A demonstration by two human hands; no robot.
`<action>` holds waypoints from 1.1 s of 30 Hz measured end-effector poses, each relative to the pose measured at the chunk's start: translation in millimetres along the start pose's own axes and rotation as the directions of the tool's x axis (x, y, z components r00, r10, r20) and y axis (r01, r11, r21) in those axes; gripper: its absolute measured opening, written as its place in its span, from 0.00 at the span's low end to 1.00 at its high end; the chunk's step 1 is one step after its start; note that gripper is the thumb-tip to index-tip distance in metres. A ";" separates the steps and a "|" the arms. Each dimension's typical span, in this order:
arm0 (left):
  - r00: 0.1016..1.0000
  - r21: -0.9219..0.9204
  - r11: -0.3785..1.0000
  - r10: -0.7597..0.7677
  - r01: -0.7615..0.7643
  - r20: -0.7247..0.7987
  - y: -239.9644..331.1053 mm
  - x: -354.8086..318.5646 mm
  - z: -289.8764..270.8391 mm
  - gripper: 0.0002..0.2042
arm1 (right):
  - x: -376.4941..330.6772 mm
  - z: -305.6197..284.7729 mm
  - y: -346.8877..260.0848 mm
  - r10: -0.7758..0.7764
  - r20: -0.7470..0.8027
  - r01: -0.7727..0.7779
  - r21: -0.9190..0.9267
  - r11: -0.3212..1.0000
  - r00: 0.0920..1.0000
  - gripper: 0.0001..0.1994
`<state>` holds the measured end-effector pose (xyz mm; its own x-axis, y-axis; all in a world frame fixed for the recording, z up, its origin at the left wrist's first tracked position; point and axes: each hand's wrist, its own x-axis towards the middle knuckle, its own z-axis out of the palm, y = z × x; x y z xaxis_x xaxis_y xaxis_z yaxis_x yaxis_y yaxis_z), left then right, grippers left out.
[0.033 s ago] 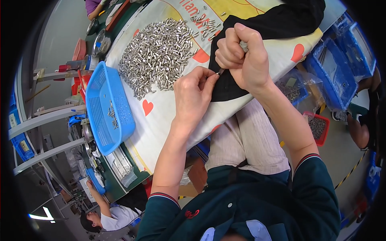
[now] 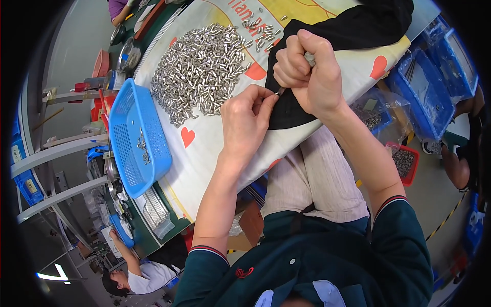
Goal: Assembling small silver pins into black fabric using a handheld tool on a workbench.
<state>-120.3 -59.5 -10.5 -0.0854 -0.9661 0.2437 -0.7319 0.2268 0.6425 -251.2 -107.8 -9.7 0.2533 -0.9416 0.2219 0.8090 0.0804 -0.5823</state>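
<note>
My left hand [image 2: 243,115] pinches a small shiny metal piece [image 2: 277,93] between thumb and fingertips, over the edge of a black cloth [image 2: 291,110]. Closed in a fist, my right hand [image 2: 314,71] is just beyond it to the right. A bit of something pale [image 2: 310,58] shows between its thumb and curled fingers; the rest is hidden. Below this fist, a narrow tip meets the metal piece. To the left lies a large heap of small silvery pointed metal parts [image 2: 202,71], with several loose ones [image 2: 263,36] farther back.
A blue plastic basket [image 2: 166,153] with a few metal parts stands left on the white patterned tablecloth [image 2: 204,148]. Blue bins [image 2: 424,97] and a red bin of small parts [image 2: 409,176] are at the right. Co-workers [image 2: 148,276] sit at lower left and upper left.
</note>
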 end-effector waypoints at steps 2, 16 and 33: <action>1.000 0.003 1.000 -0.001 0.001 0.000 1.2 0.1 0.2 0.04 | 0.4 -1.0 -0.2 0.000 0.009 0.001 -0.008 1.000 1.000 0.20; 0.998 -0.029 0.999 -0.038 0.039 0.043 0.9 3.9 0.6 0.04 | 0.3 12.5 4.9 -0.013 0.047 0.023 -0.232 0.973 0.999 0.20; 0.930 -0.686 0.633 -0.300 0.359 0.210 2.8 8.0 -12.9 0.05 | 1.6 6.5 1.5 0.027 -0.005 -0.027 -0.203 0.979 1.000 0.21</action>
<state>-114.4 -65.0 2.6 -0.0017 -0.9929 -0.1188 -0.0301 -0.1187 0.9925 -246.1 -107.0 -5.1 0.2722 -0.9407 0.2025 0.6773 0.0378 -0.7348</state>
